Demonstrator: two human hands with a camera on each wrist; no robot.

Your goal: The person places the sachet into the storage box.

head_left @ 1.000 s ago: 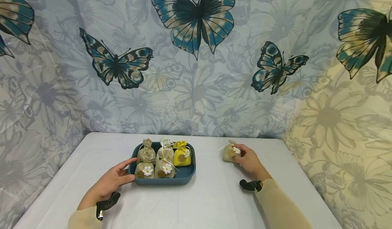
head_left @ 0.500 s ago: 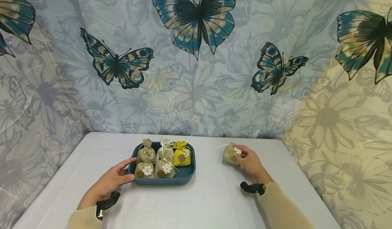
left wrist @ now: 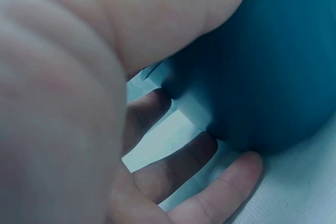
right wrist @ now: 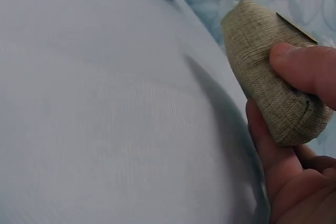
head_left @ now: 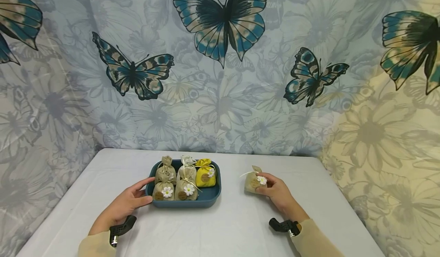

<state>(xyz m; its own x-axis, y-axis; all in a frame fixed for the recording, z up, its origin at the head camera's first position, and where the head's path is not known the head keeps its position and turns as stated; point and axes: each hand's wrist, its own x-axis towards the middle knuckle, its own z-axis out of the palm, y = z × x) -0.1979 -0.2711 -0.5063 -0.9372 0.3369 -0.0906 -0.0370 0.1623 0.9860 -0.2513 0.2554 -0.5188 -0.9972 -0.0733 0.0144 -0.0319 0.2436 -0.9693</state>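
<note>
My right hand (head_left: 280, 194) pinches a small beige drawstring pouch (head_left: 252, 182) with a white flower between thumb and fingers. In the right wrist view, this pouch (right wrist: 257, 61) shows a woven side, apart from the white cloth below. My left hand (head_left: 125, 203) touches the left end of a blue tray (head_left: 206, 203), its fingers loosely extended. The left wrist view has fingertips (left wrist: 247, 163) against the tray's outer wall (left wrist: 262, 77). Inside the tray stand several beige pouches (head_left: 164, 191) and a yellow pouch (head_left: 205, 177) at the back right.
A white cloth covers the table (head_left: 227, 226). Bare tray floor (head_left: 207, 194) shows in the front right corner, before the yellow pouch. Behind the table hangs a butterfly-printed fabric backdrop (head_left: 223, 123).
My right hand has brought the beige pouch slightly nearer and to the left, toward the tray. The left hand and the tray keep their places.
</note>
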